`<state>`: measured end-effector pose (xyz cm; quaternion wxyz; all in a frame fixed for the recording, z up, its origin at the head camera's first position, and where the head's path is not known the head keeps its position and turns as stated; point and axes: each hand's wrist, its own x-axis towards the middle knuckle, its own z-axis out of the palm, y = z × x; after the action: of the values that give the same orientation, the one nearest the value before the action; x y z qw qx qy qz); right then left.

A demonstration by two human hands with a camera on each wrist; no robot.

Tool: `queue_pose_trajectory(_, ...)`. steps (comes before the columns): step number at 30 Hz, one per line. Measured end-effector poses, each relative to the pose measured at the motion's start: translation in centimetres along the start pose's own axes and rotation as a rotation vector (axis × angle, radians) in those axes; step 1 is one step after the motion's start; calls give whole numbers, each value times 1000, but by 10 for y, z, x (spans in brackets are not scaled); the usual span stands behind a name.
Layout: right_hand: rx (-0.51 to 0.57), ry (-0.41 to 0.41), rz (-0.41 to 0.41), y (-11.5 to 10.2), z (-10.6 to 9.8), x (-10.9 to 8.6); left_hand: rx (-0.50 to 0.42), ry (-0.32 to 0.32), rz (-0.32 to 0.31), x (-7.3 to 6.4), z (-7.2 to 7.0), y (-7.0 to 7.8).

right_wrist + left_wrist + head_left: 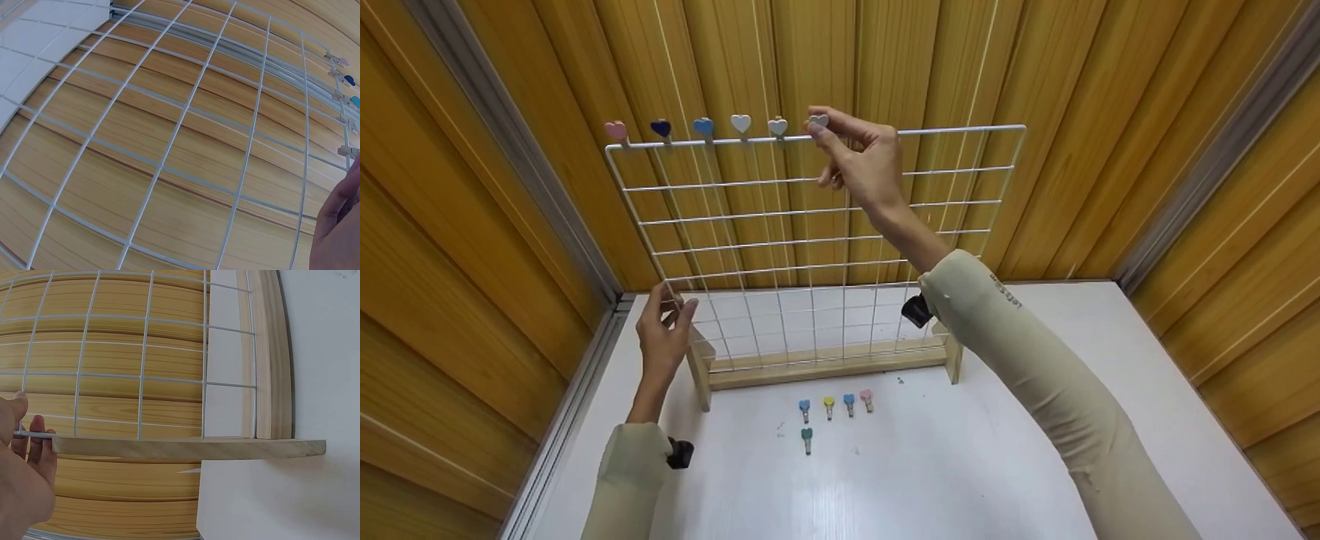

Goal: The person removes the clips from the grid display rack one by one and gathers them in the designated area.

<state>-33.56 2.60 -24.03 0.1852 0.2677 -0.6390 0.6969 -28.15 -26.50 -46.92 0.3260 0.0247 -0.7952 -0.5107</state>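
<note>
A white wire grid (pixel 960 130) stands upright in a wooden base (pixel 825 375). My left hand (pixel 664 337) grips its left side wire just above the wooden leg (pixel 191 449); in the left wrist view, thumb and fingers close around the wire. At the top wire, my right hand (pixel 877 169) pinches a pale grey heart-shaped clip (pixel 819 120) between thumb and fingers. Whether that clip's jaws are on the wire is hidden by the fingers. To its left, pink (pixel 616 130), dark blue (pixel 661 127), light blue (pixel 703 126) and white heart clips (pixel 741 122) sit along the top wire.
On the white tabletop (pixel 960 465) before the base lie more heart clips: blue (pixel 805 406), yellow (pixel 829 403), pink (pixel 866 396) and green (pixel 807 435) among them. Yellow wood-look panels (pixel 1207 180) enclose the back and sides.
</note>
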Motion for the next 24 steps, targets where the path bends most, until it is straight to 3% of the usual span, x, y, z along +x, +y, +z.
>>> queue_pose_trajectory(8, -78, 21, 6, -5, -4, -2, -29, -25, 17, 1, 0, 4)
queue_pose_trajectory(15, -14, 15, 17, -6, -3, 3, -10, -7, 22, 4, -2, 4)
queue_pose_trajectory(24, -55, 64, -69, 4, -7, 3, -25, -20, 23, 3, 9, 6)
